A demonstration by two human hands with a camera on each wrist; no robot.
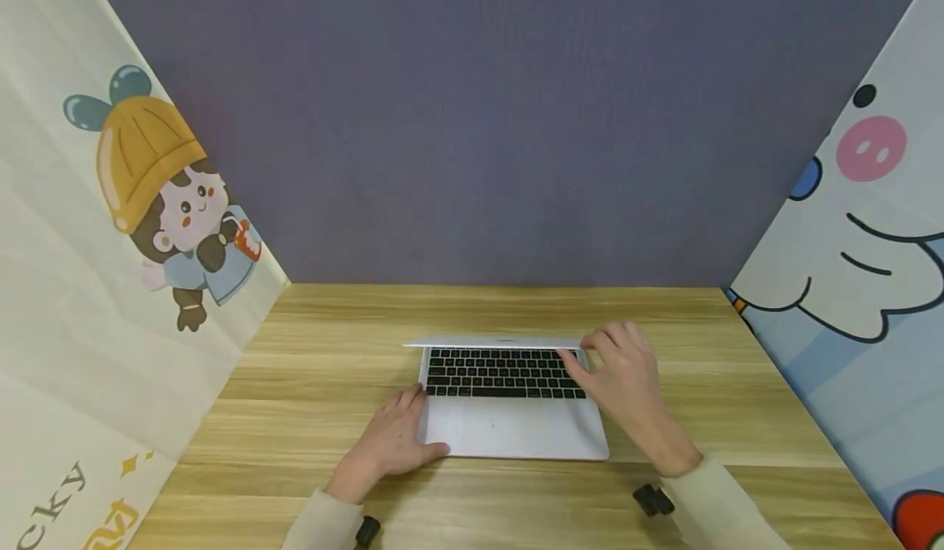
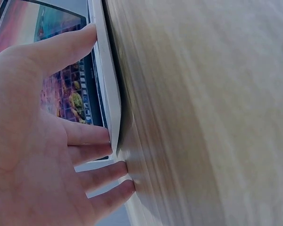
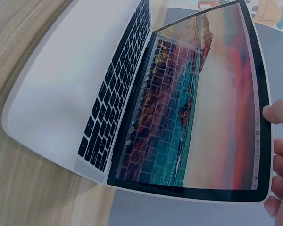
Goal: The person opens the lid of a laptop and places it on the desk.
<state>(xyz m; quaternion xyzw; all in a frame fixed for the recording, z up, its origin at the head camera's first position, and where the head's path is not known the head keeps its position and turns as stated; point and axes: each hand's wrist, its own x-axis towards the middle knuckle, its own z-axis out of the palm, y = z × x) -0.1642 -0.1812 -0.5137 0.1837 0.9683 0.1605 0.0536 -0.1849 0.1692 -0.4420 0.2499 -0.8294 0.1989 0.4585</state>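
A silver laptop (image 1: 516,431) lies on the wooden table, its black keyboard (image 1: 501,374) facing me. The lid (image 1: 479,342) is raised, seen nearly edge-on in the head view. In the right wrist view its lit screen (image 3: 221,122) shows a colourful coastal picture. My right hand (image 1: 625,374) pinches the lid near its right corner, thumb on the screen's border and fingers behind. At the base's front left corner rests my left hand (image 1: 396,435). Its extended fingers touch the left side, and its thumb lies against the front edge.
The table (image 1: 332,320) stretches around the laptop to a dark grey panel (image 1: 509,124) at the back. Side panels printed with cartoon figures stand left (image 1: 59,288) and right (image 1: 833,263). Black wrist devices (image 1: 653,500) sit by the cream sleeves (image 1: 719,501).
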